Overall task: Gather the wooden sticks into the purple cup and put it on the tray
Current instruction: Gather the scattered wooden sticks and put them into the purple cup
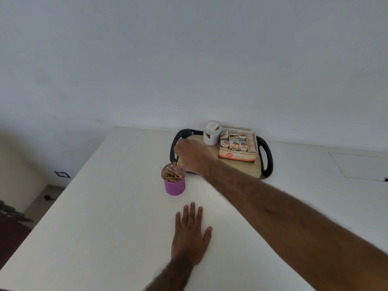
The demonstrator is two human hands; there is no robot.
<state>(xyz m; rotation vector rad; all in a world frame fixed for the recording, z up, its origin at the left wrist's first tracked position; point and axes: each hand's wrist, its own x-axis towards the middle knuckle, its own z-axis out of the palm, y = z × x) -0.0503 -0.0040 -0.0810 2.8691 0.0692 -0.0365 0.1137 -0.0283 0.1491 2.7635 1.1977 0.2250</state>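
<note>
Fingers (192,215) of the left hand (190,238) are laid straight and slightly spread, flat on the smooth white table (105,227), and nothing is held by them. The fingers of the right hand (192,156) are curled downward and largely hidden behind its back; a thin pale bundle is seen gripped beneath them, directly above the purple cup (175,186). One such cup is counted: a plain cylinder, set upright on the table just beside the near left corner of the tray (270,162), not on it. It is crammed with flat wooden sticks (173,174), splayed at many angles and too numerous to be counted. One tray is seen, black-rimmed with two loop handles and a wood-grain floor. On it are stood one round white jar (212,133) and one open cardboard box (238,155) packed with small sachets
</note>
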